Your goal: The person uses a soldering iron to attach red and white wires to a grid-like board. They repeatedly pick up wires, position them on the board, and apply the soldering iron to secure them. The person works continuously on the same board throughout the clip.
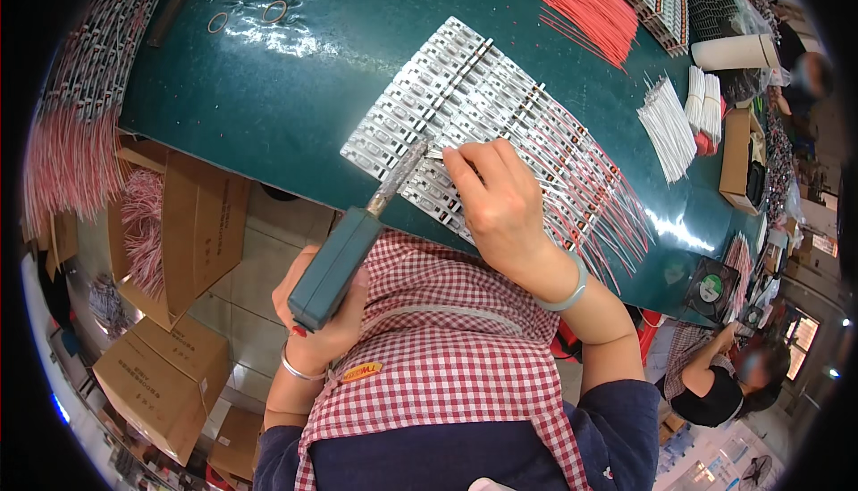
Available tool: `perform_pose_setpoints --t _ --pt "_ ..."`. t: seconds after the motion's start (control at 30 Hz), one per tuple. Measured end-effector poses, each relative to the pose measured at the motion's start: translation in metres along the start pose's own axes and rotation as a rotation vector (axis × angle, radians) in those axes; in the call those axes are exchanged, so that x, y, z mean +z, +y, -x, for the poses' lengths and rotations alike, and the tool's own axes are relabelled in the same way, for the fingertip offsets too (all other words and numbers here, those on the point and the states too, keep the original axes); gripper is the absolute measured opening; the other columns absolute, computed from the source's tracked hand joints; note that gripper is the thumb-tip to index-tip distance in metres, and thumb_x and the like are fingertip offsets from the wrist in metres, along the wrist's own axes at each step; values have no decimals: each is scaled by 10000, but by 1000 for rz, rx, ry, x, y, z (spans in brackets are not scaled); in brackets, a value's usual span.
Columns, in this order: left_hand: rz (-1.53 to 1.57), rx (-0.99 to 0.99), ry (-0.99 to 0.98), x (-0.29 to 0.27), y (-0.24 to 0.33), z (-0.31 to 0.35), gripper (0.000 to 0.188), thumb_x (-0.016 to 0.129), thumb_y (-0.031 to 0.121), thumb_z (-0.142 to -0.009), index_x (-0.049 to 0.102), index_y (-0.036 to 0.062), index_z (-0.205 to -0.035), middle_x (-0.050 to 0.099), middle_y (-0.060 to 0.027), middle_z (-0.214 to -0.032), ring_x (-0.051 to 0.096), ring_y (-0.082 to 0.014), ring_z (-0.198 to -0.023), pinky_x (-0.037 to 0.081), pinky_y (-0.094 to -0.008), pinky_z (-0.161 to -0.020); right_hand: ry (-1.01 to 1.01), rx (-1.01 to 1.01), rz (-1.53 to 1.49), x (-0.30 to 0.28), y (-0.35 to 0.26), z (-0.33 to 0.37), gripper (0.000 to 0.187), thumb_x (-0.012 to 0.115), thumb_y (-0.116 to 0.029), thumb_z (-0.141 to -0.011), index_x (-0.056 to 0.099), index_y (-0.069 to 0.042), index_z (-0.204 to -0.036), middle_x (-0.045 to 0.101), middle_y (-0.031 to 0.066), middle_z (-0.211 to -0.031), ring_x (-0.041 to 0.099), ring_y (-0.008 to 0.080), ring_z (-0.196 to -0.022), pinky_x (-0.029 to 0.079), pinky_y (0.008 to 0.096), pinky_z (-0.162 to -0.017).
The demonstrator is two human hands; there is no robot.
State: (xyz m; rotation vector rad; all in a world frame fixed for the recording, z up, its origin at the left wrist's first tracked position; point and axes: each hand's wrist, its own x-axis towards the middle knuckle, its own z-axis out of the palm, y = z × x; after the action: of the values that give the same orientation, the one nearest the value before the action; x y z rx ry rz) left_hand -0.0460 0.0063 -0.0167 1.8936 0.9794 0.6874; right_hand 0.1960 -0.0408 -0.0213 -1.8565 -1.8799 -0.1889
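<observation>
My left hand (335, 337) grips a dark green gun-shaped soldering tool (335, 268), its body pointing away from me. The tool's metal tip (398, 175) reaches the near left part of a flat array of silver battery-holder-like pieces (438, 80) on the table. Close beside the tip, my right hand (505, 209) is closed in a pinch over the pieces. What lies between its thumb and finger is too small to name. Red and white wires (599, 187) run out from the right side of the array, partly behind my right hand and wrist.
On the green table (295, 116) lie rubber bands (275, 11), a red wire bundle (590, 8) and white wire bundles (666, 129). Wired strips (98, 62) hang along the left edge. Cardboard boxes (201, 223) stand below. A co-worker (715, 379) sits at the right.
</observation>
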Motion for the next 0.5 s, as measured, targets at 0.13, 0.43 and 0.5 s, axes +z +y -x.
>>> perform_pose_setpoints --t 0.13,0.43,0.5 --pt "86 -66 48 -1 -2 7 244 725 -28 -737 671 -51 -973 675 -139 -900 674 -211 -753 534 -274 -672 3 0 12 1 -1 0 309 612 -15 -668 644 61 -965 578 106 -886 564 241 -789 479 328 -619" --pt "93 -48 69 -2 -4 10 244 733 -27 -736 674 -59 -971 680 -153 -922 680 -222 -767 540 -284 -687 40 -4 -17 0 -6 1 314 618 -14 -666 646 58 -970 582 105 -884 563 238 -774 479 332 -617" --pt "54 -14 49 -4 -4 10 240 731 -31 -736 673 -60 -967 679 -153 -921 679 -228 -764 539 -288 -683 11 13 -36 -2 -9 3 316 618 -10 -667 647 57 -975 585 103 -888 562 238 -771 478 334 -617"
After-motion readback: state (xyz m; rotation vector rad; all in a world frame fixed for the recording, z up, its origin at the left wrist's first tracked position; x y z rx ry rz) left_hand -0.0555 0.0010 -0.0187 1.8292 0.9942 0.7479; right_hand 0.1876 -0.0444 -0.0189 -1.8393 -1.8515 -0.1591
